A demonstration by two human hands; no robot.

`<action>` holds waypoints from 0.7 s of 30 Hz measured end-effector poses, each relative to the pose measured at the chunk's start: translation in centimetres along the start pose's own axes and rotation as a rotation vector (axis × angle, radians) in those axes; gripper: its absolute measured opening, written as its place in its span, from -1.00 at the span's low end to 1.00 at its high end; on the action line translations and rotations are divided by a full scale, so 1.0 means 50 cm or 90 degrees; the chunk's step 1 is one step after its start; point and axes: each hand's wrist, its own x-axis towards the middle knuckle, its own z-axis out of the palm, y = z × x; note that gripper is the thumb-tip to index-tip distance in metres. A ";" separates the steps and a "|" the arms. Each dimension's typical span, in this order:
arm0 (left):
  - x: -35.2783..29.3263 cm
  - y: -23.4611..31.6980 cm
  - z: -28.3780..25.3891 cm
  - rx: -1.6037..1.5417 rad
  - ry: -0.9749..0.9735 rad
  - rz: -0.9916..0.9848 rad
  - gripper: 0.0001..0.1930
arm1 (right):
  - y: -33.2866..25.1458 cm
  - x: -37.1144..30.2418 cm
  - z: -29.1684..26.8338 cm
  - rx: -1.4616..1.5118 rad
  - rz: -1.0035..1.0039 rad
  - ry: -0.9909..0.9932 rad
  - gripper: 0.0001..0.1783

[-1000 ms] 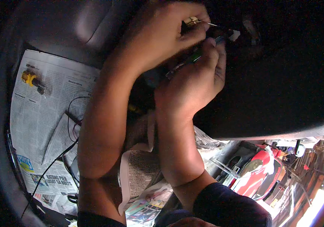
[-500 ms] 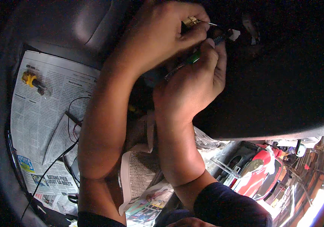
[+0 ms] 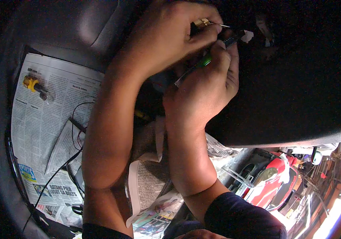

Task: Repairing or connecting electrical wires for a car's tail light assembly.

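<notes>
Near the top of the view my left hand (image 3: 164,38) is closed, thumb against finger, around a small gold-coloured metal piece (image 3: 201,23). A thin, bright wire or pin sticks out to the right past its fingertips. Just below and to the right, my right hand (image 3: 204,89) grips a slim dark tool with a green section (image 3: 206,61); its exact kind cannot be made out. The tool's dark upper part leads toward a small white scrap (image 3: 247,36) just beyond the fingers. Shadow hides what lies behind both hands.
Newspaper sheets (image 3: 55,119) cover the surface at left, with a yellow-and-black piece (image 3: 35,85) lying on them. A thin black cable (image 3: 53,175) curves across the paper. Dark panels (image 3: 282,91) surround my arms. A red vehicle (image 3: 272,183) stands beyond the opening at lower right.
My right hand and its tool have shifted very slightly to the right. My left hand keeps nearly the same place and grip.
</notes>
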 end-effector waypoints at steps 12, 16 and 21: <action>0.004 0.017 -0.015 -0.017 -0.058 -0.099 -0.85 | 0.004 -0.011 -0.003 -0.035 0.002 -0.008 -0.69; 0.006 0.039 -0.016 -0.002 -0.074 -0.124 -0.83 | 0.004 -0.010 -0.002 -0.039 -0.011 -0.010 -0.68; 0.007 0.030 -0.022 0.005 -0.093 -0.128 -0.82 | -0.008 -0.018 -0.002 -0.044 0.005 -0.036 -0.65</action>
